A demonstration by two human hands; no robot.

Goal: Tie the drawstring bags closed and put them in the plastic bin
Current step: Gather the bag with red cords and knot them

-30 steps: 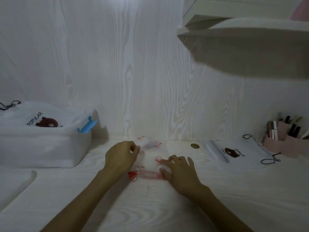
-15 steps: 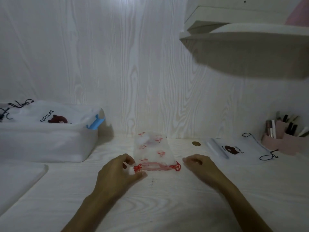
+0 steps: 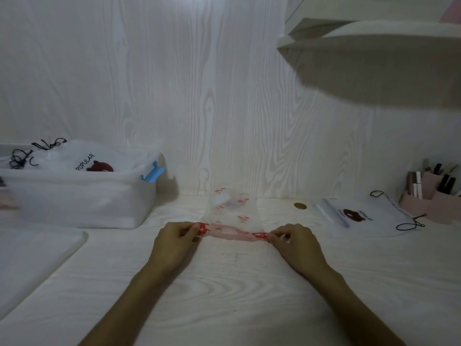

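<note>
The red-print drawstring bag [image 3: 232, 216] lies on the counter [image 3: 232, 295], red cord ends pinched in my left hand [image 3: 172, 243] and right hand [image 3: 296, 242] fingers; next, pull outward to cinch.

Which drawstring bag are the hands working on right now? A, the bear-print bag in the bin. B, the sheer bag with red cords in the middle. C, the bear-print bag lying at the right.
B: the left hand and right hand each pinch a red cord end of the sheer red-patterned drawstring bag.

Left hand [image 3: 173, 242]: moved to near-left corner of red-print drawstring bag [image 3: 233, 217], now pinching red cord. Right hand [image 3: 295, 242]: likewise at near-right corner.
</note>
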